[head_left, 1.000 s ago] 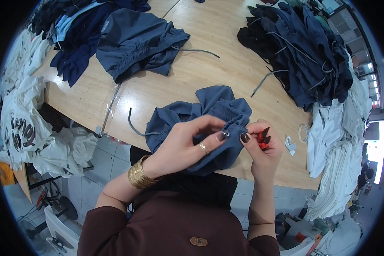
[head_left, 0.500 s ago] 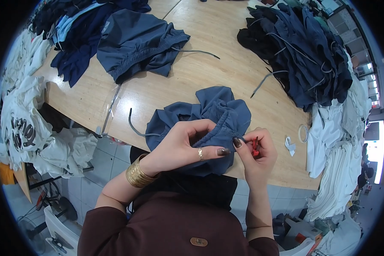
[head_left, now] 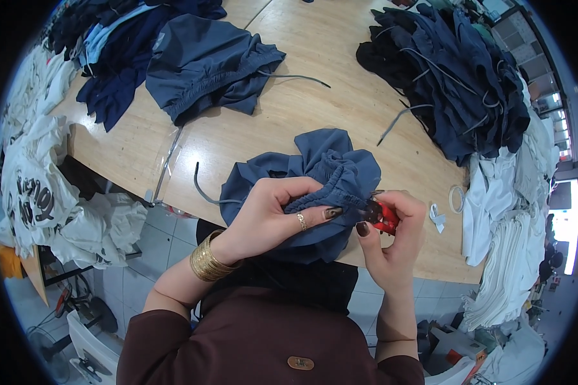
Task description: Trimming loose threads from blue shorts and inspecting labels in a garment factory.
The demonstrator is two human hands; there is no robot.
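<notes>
A slate-blue garment [head_left: 257,170] with a gathered elastic waistband lies bunched at the table's near edge, a dark drawstring [head_left: 200,185] trailing from its left side. My left hand [head_left: 282,212] pinches the waistband between thumb and fingers. Just to the right, my right hand [head_left: 395,237] is closed around small red thread snips [head_left: 384,218], whose blade end is at the waistband's right end. The snips' tips are blurred and partly lost against the cloth, so I cannot tell whether they touch it.
A similar slate-blue garment [head_left: 205,64] lies farther left, beside navy clothes [head_left: 119,83]. Dark garments with cords form a pile [head_left: 456,77] at the far right. White garments [head_left: 504,269] hang over the right edge; a white scrap [head_left: 437,218] and a ring [head_left: 456,200] lie nearby.
My right hand has shifted slightly right and turned, its thumb coming off the waistband. The red snips show more now and point at the cloth. My left hand keeps its pinch.
</notes>
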